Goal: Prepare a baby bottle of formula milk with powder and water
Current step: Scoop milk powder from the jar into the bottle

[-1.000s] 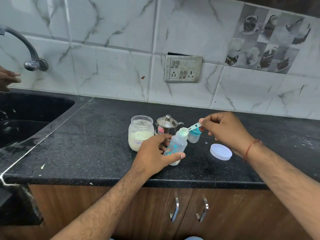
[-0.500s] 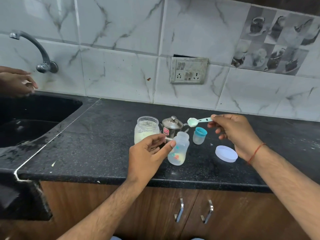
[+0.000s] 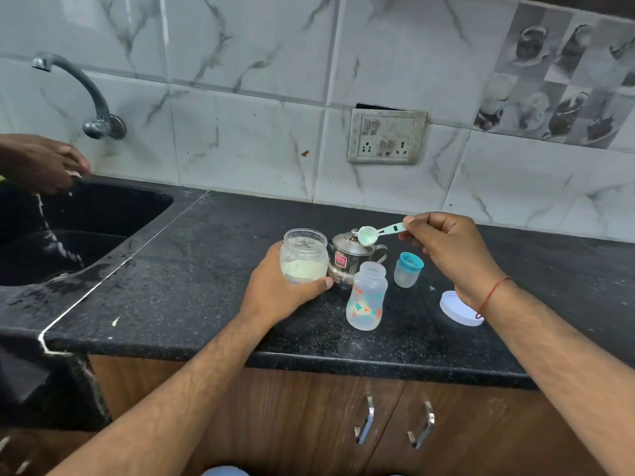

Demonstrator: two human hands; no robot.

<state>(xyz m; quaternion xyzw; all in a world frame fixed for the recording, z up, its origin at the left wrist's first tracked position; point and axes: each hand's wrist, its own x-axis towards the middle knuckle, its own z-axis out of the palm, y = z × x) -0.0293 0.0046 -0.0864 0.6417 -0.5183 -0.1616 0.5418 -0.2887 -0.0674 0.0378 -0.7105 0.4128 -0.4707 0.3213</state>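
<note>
A clear baby bottle [image 3: 366, 297] with coloured prints stands open on the black counter [image 3: 192, 290], free of both hands. My left hand [image 3: 275, 286] grips the open powder jar [image 3: 303, 256], which is about half full of pale powder. My right hand [image 3: 450, 249] pinches the handle of a pale green scoop [image 3: 372, 233], held level in the air above a small steel pot [image 3: 347, 257] with a lid. The bottle's teal-ringed cap [image 3: 408, 269] stands behind the bottle.
A white jar lid [image 3: 453, 308] lies on the counter under my right wrist. A black sink [image 3: 68, 228] with a wall tap [image 3: 86, 94] is at the left; another person's hands [image 3: 41, 163] are over it. A socket panel [image 3: 386, 136] is on the tiled wall.
My left hand let go of the baby bottle and took hold of the powder jar. My right hand lifted the scoop off the bottle's mouth and carried it up and back.
</note>
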